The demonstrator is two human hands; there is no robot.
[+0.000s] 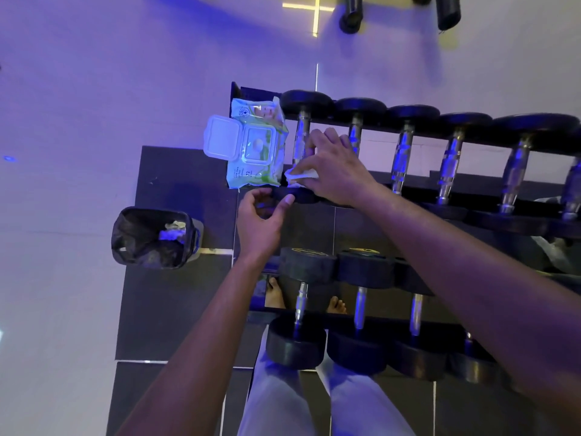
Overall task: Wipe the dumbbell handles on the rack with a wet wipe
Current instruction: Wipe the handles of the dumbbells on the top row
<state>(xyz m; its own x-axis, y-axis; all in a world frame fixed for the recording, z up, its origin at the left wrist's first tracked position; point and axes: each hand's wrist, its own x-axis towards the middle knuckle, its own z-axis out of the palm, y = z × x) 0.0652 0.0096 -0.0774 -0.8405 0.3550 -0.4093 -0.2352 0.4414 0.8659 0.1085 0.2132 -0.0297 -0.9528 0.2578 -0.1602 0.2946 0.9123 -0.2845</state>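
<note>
A two-tier dumbbell rack [418, 193] holds a row of black dumbbells with chrome handles. My right hand [333, 168] holds a white wet wipe [300, 176] against the near end of the leftmost top dumbbell's handle [300, 140]. My left hand [262, 220] is just below, thumb and fingers curled around that dumbbell's near black head [298, 196]. A green wipe pack [256, 146] with its white lid flipped open lies at the rack's left end, touching the dumbbell.
A black-lined bin [154, 239] with used wipes stands on the floor to the left of the rack. The lower tier holds more dumbbells [298, 338]. My legs and bare feet show beneath. Two dark cylinders [352, 14] lie on the floor beyond.
</note>
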